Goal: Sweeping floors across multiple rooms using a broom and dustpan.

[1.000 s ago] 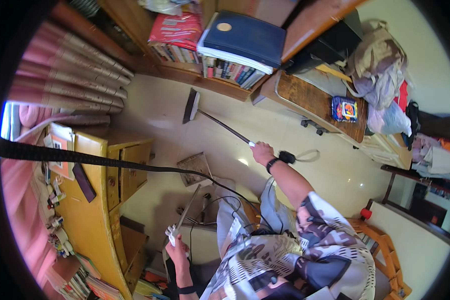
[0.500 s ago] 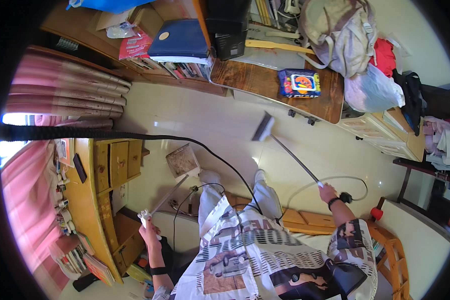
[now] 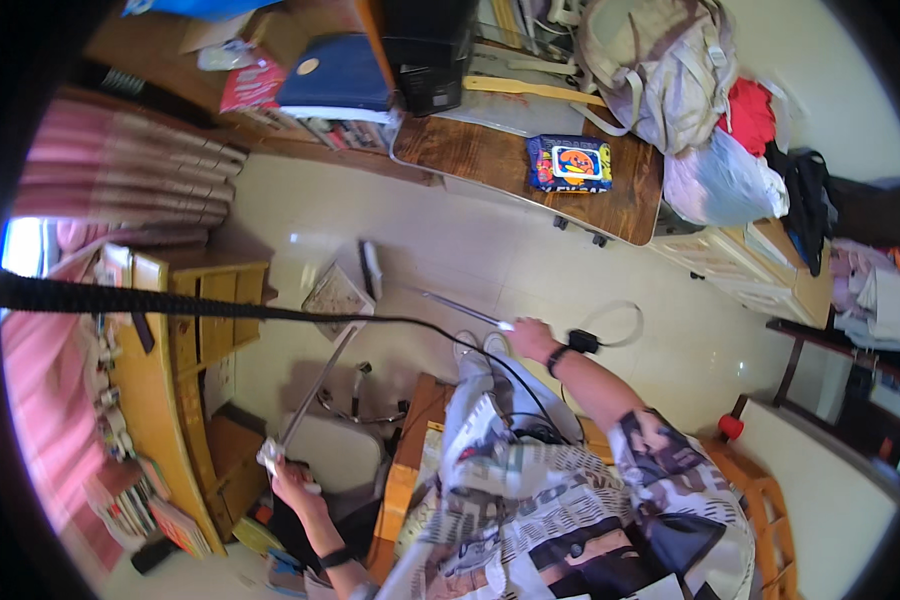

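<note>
My left hand (image 3: 293, 488) is closed round the white-topped handle of a long-handled dustpan (image 3: 338, 298). Its squarish pan, dirty-looking inside, sits on the floor at left of centre. In my right hand (image 3: 533, 341) is the end of a grey broom handle. The broom (image 3: 460, 307) slants away to the left, and its head stands on edge along the pan's far right rim. Whether the bristles touch the pan I cannot tell. A black cable crosses in front of the dustpan's lower edge.
A wooden desk (image 3: 460, 147) with a pack of wipes (image 3: 570, 163) stands ahead. At left is a yellow drawer cabinet (image 3: 198, 335) beside pink curtains (image 3: 55, 400). A chair (image 3: 342, 445) is close to the dustpan's handle, and a wheeled white cabinet (image 3: 735, 268) stands at right.
My right hand has swung left with the broom, bringing its head from the middle of the floor to the dustpan. My left hand has dropped slightly lower, still holding the dustpan.
</note>
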A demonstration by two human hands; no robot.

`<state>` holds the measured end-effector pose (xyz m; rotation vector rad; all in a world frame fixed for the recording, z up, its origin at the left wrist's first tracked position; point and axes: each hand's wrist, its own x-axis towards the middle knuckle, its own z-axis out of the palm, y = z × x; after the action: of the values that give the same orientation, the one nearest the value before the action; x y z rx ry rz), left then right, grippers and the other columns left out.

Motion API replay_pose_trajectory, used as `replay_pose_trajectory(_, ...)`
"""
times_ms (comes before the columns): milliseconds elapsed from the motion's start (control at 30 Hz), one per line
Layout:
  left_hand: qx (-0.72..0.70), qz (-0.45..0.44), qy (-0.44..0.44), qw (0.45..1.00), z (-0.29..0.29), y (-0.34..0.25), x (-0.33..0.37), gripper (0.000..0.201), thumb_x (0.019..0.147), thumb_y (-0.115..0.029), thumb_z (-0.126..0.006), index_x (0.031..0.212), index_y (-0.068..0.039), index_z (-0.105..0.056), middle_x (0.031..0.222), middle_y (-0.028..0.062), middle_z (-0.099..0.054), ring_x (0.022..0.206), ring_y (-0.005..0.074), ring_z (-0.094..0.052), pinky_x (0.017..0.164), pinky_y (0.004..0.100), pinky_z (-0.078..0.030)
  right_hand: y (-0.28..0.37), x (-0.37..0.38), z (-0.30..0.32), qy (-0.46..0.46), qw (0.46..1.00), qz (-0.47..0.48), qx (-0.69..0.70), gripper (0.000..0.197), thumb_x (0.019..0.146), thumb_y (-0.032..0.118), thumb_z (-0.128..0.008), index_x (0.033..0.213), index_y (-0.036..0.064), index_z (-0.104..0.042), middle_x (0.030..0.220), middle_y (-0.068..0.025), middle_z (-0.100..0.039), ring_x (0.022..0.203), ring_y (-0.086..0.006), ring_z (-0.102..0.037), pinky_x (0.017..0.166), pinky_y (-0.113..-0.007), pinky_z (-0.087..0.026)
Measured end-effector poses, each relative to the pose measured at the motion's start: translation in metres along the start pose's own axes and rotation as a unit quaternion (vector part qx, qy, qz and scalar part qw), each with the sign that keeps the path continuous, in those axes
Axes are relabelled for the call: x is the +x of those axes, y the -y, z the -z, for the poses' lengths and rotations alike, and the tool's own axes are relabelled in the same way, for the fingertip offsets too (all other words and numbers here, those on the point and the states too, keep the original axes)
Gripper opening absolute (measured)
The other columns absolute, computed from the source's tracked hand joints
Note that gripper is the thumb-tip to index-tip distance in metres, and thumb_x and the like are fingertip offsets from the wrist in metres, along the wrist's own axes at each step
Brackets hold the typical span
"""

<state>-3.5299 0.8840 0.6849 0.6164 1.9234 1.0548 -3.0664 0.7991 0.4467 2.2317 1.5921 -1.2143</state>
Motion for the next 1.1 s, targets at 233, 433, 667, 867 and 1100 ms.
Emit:
replay_pose_trajectory(233, 0.004, -0.016, 0.047, 0.999, 0.008, 0.001, 0.013, 0.031, 0.085, -0.029, -0.060, 0.067, -0.010, -0.043, 0.050, -0.0039, -0.030, 0.042, 0.0044, -0.029, 0.039, 0.0211, -0.026, -0.049, 0.030, -0.003, -0.011, 0.992, -0.121, -0.040, 0.032, 0.084, 0.033, -0.051, 0.095, 0.0065, -0.064, 0.092, -0.0136, -0.065, 0.085, -0.0310, -0.064, 0.072, -0.043, -0.052)
replay_pose_trajectory(433, 0.093, 0.015, 0.081, 0.992, -0.052, 0.013, 0.008, 0.030, 0.086, -0.027, -0.059, 0.068, -0.011, -0.041, 0.051, -0.0059, -0.028, 0.043, 0.0044, -0.029, 0.040, 0.0212, -0.024, -0.179, -0.094, 0.006, 0.041, 0.942, -0.332, 0.023, 0.048, 0.091, 0.045, -0.036, 0.106, 0.0038, -0.057, 0.107, -0.0210, -0.058, 0.101, -0.0358, -0.056, 0.088, -0.046, -0.043)
replay_pose_trajectory(667, 0.129, -0.031, 0.122, 0.984, -0.098, 0.028, -0.042, 0.029, 0.084, -0.026, -0.060, 0.067, -0.013, -0.040, 0.053, -0.0061, -0.030, 0.044, 0.0053, -0.030, 0.042, 0.0229, -0.025, -0.300, -0.277, -0.078, 0.097, 0.887, -0.446, 0.065, 0.054, 0.090, 0.052, -0.033, 0.107, 0.0068, -0.057, 0.110, -0.0208, -0.057, 0.104, -0.0368, -0.055, 0.088, -0.047, -0.044)
replay_pose_trajectory(867, 0.144, -0.087, 0.052, 0.984, -0.083, 0.069, -0.107, 0.034, 0.084, -0.029, -0.061, 0.062, -0.013, -0.040, 0.050, -0.0072, -0.028, 0.042, 0.0047, -0.028, 0.041, 0.0235, -0.025, -0.429, -0.439, -0.117, 0.094, 0.933, -0.340, 0.073, 0.051, 0.091, 0.044, -0.036, 0.095, -0.0014, -0.057, 0.082, -0.0283, -0.060, 0.082, -0.0452, -0.057, 0.072, -0.051, -0.045)
replay_pose_trajectory(1100, 0.045, -0.107, -0.030, 0.993, -0.062, 0.082, -0.204, 0.035, 0.085, -0.031, -0.060, 0.062, -0.014, -0.039, 0.051, -0.0073, -0.027, 0.043, 0.0048, -0.027, 0.042, 0.0237, -0.021, -0.381, -0.367, -0.018, 0.085, 0.980, -0.176, 0.028, 0.052, 0.092, 0.045, -0.035, 0.091, -0.0015, -0.057, 0.077, -0.0272, -0.060, 0.076, -0.0458, -0.058, 0.072, -0.052, -0.046)
